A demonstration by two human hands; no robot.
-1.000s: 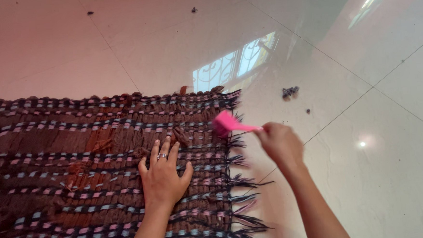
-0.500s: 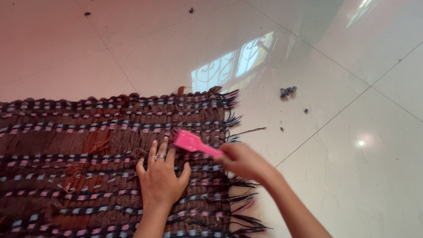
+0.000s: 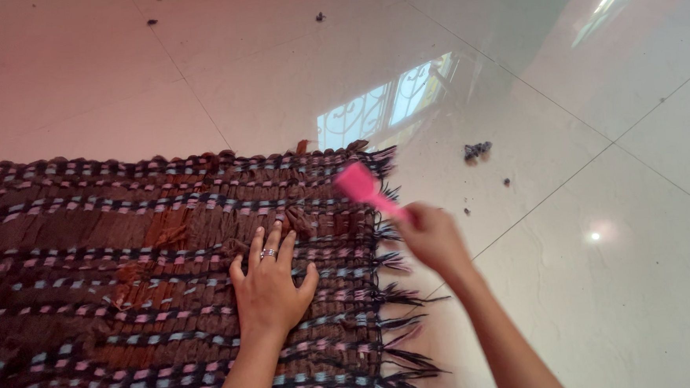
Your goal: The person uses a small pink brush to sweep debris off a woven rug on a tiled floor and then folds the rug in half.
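Both hands busy: left hand (image 3: 270,288) flat, fingers spread, pinning the mat (image 3: 130,292); right hand (image 3: 434,236) closed around the brush (image 3: 360,184), mid-stroke. Next stroke needs firm pinning beside it.

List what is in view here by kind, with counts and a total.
Woven rug: 1
Pink brush: 1
Hands: 2, left hand flat on the rug, right hand gripping the brush
Ring on the left hand: 1
Larger lint clump on the floor: 1
Total: 6

Open floor (image 3: 603,306) right — lint clump (image 3: 476,149)
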